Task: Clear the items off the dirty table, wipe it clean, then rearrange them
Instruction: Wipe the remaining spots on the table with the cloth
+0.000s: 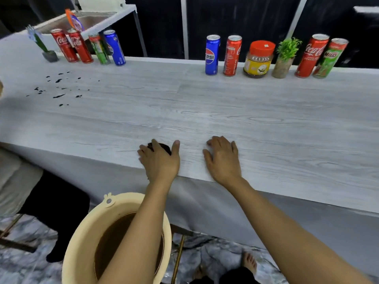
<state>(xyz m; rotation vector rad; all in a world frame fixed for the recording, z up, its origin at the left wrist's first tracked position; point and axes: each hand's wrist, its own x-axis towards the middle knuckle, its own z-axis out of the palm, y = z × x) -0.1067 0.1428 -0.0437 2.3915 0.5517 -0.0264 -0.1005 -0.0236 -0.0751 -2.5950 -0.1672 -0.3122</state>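
My left hand (160, 160) lies near the front edge of the pale wood-grain table (205, 111), fingers spread over a dark brown cloth (165, 148) that mostly hides beneath it. My right hand (222, 158) rests flat on the bare tabletop a little to the right, holding nothing. Dark spots of spilled liquid (57, 89) mark the far left of the table. Along the back edge stand a Pepsi can (212, 55), a red cola can (232, 55), a red-lidded jar (258, 58), a small potted plant (285, 58), another cola can (311, 56) and a green Milo can (329, 58).
At the back left stand two cola cans (71, 46), a green can (99, 49), a blue can (114, 47) and a small flower pot (49, 55). A cream basin (82, 238) of brown water sits below the table edge. A seated person (30, 191) is at the left.
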